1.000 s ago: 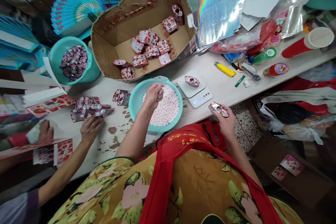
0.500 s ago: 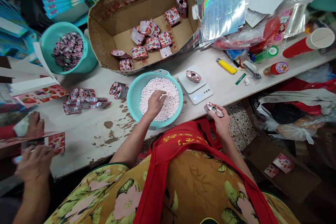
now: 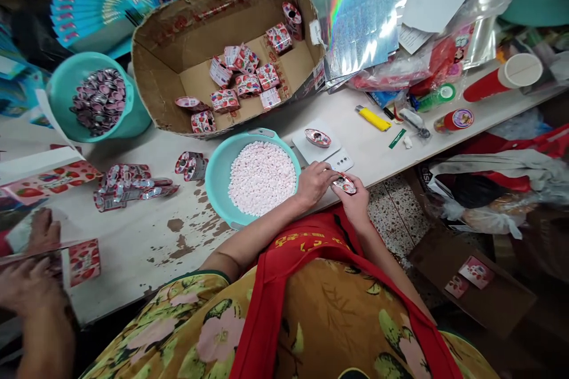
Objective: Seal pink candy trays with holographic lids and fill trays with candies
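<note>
My right hand (image 3: 357, 201) is closed round a small strawberry-printed packet (image 3: 345, 185) with an oval top, just off the table's front edge. Against that top my left hand (image 3: 315, 182) has its fingertips pinched together; what they hold, if anything, is too small to make out. To the left stands a turquoise basin (image 3: 217, 180) of small pale pink tablets (image 3: 264, 177). Behind my hands sits a white digital scale (image 3: 306, 151), partly covered by my left hand. A similar packet (image 3: 317, 137) rests on the scale.
An open cardboard box (image 3: 178, 41) holds several printed packets. Two more packets (image 3: 191, 166) stand left of the basin, near a pile (image 3: 128, 186). A turquoise bucket (image 3: 56, 100) holds small caps. A yellow cutter (image 3: 373, 118) lies right. A co-worker's hands (image 3: 31, 290) handle a printed carton.
My left hand has come out of the tablets and moved right to the packet's top. My right hand has shifted slightly left with the packet. The view has turned a little.
</note>
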Demonstrator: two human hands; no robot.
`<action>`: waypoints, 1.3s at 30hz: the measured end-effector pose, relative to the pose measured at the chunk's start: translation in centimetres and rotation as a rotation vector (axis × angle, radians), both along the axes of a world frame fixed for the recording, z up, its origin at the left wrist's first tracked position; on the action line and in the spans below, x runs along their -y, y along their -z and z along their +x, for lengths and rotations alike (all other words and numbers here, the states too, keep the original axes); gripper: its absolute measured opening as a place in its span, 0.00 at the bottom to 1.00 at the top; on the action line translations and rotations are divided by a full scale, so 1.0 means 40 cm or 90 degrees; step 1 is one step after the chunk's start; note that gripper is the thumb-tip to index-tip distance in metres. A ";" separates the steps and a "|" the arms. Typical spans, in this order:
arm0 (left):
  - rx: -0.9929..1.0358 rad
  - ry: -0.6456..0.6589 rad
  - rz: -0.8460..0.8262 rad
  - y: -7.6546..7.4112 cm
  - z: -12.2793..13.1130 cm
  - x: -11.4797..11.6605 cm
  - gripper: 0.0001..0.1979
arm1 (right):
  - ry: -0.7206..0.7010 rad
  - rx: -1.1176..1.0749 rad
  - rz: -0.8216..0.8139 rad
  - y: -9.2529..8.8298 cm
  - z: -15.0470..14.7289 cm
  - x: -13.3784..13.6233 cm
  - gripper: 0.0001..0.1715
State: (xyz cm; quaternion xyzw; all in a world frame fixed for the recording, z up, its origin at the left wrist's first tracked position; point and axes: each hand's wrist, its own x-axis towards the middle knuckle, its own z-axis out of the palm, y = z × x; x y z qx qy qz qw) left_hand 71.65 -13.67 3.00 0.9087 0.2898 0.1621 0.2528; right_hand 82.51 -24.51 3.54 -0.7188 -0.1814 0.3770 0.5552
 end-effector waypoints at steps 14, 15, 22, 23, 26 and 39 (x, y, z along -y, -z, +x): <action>-0.070 0.043 -0.031 -0.023 0.051 -0.217 0.16 | -0.085 0.026 0.007 0.045 0.072 -0.075 0.28; -0.111 -0.015 -0.017 -0.010 0.053 -0.242 0.14 | -0.073 0.052 0.008 0.049 0.082 -0.074 0.28; -0.217 -0.117 -0.002 0.026 0.024 -0.308 0.08 | -0.091 0.142 0.033 0.096 0.118 -0.164 0.28; -0.213 -0.153 -0.005 0.020 0.014 -0.315 0.07 | -0.116 0.157 0.045 0.104 0.116 -0.194 0.27; -0.199 -0.177 -0.027 0.005 -0.006 -0.346 0.06 | -0.215 0.197 0.054 0.129 0.109 -0.286 0.25; -0.330 -0.090 -0.110 -0.002 0.134 -0.325 0.12 | -0.055 0.206 -0.061 0.144 0.192 -0.115 0.34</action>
